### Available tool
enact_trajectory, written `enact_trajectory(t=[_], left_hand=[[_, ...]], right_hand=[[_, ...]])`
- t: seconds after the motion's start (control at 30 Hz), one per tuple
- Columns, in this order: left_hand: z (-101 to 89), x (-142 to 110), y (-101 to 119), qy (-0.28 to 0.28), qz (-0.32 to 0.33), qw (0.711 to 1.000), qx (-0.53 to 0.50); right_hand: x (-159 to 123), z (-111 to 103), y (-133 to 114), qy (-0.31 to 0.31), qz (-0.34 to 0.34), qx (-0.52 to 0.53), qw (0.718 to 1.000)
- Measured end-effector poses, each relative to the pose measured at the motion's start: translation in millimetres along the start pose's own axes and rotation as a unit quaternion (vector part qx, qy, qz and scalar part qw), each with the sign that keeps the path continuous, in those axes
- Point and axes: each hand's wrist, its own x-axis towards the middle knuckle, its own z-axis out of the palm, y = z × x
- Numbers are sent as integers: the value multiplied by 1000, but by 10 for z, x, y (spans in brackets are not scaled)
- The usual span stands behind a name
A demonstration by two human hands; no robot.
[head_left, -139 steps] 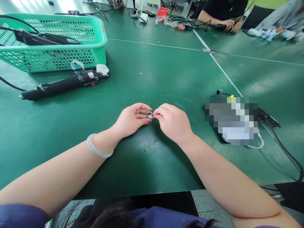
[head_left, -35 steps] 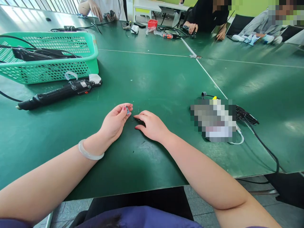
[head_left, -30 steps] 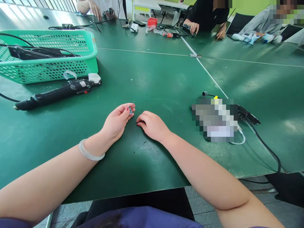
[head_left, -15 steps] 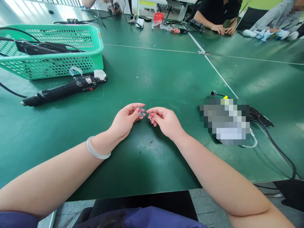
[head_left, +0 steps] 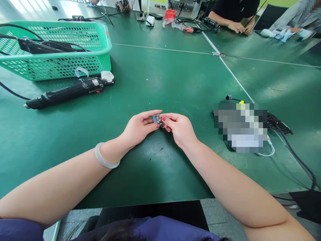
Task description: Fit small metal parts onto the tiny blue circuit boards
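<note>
Above the middle of the green table [head_left: 130, 180], my two hands meet at the fingertips. My left hand [head_left: 141, 125] is closed on a small grey-blue part [head_left: 155, 118] that looks like a tiny circuit board or module, held by its edges between thumb and fingers. My right hand [head_left: 178, 127] pinches a smaller metallic piece [head_left: 162, 125] right beside that part. Its kind is too small to make out, and whether the two pieces touch I cannot tell.
A green basket [head_left: 106, 63] with black cabled tools stands at the left. In front of it lies a black electric screwdriver [head_left: 67, 88]. At the right is a blurred-out object [head_left: 240, 129] with cables. Another person's hands [head_left: 240, 28] rest across the table.
My hands have come together at the fingertips. The grey-blue part has turned so more of its face shows, and the metallic piece is now beside it. The view has shifted slightly.
</note>
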Motion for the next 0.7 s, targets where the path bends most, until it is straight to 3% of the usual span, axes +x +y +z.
enact_trajectory(t=[0.43,0.7], left_hand=[[42,-6,30,51,39,995,77],[76,-20,30,61,38,996,58]], right_hand=[[-24,90,24,70,-11,-35,997],[-34,106,47,86,-20,-45,995]])
